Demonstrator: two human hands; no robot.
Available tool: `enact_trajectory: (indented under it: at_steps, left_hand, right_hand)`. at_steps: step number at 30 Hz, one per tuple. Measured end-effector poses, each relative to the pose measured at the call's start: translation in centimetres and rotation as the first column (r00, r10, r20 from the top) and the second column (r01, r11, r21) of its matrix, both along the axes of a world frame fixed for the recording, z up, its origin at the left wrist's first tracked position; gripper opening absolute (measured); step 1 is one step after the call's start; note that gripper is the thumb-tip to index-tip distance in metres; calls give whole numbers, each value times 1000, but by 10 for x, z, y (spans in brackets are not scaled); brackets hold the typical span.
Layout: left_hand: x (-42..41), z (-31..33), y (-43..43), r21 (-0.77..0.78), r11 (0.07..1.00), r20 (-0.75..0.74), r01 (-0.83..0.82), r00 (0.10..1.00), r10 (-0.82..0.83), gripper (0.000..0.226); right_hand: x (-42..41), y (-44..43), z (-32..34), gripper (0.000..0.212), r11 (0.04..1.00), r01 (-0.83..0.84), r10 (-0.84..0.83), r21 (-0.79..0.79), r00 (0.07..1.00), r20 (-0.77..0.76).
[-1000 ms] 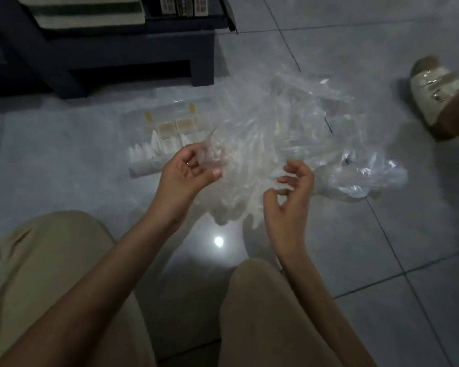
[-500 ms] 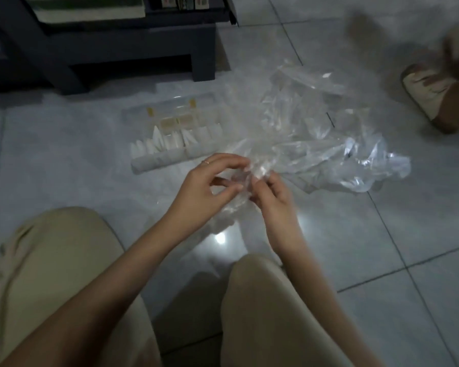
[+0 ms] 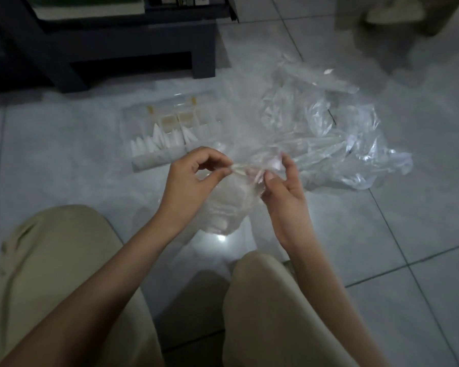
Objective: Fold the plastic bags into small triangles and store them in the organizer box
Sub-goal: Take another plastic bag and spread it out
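Observation:
A clear plastic bag [image 3: 228, 205] hangs between my two hands above the tiled floor. My left hand [image 3: 194, 176] pinches its top edge with thumb and forefinger. My right hand [image 3: 284, 186] pinches the same edge a little to the right. Beyond them lies a loose pile of clear plastic bags [image 3: 329, 133]. The clear organizer box [image 3: 149, 162] sits on the floor just past my left hand, with several white folded triangles [image 3: 159, 140] standing in its front compartments.
A dark low shelf unit [image 3: 133, 49] stands at the back left. Another person's sandalled foot [image 3: 392, 9] is at the top right, blurred. My knees in beige trousers [image 3: 59, 274] fill the bottom of the view.
My right hand came over from the right and took hold of the bag beside my left hand. Both hands have since drawn slightly apart along the bag's edge. The foot at top right moved farther away.

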State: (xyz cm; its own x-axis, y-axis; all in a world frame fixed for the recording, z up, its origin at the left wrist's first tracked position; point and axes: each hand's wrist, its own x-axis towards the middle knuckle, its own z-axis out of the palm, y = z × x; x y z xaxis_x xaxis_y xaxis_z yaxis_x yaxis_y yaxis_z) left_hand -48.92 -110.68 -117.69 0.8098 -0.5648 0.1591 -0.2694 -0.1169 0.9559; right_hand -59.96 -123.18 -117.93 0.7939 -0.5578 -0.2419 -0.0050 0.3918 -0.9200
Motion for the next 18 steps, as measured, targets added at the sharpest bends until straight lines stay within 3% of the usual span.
enact_trajectory:
  at_steps: [3,6,10,14,18]
  left_hand:
    - [5,2,2,-9,1000,23,-27,999,28,19]
    - [11,1,4,14,1000,85,12,996,-13,15]
    - [11,-4,4,81,994,196,67,977,-82,15]
    - [8,-10,1,200,976,310,80,940,-141,21]
    - [0,-8,-1,156,980,269,126,949,-165,20]
  right_hand:
    - [-6,-8,-2,54,899,-38,19,-436,999,-47]
    - [-8,-17,-5,52,747,-166,118,-644,986,-117]
    - [-7,-16,-7,23,700,-81,34,-709,996,-80]
    - [-7,-10,-2,35,744,-92,32,-661,994,-102]
    - [-5,-9,5,28,692,-86,65,-716,996,-57]
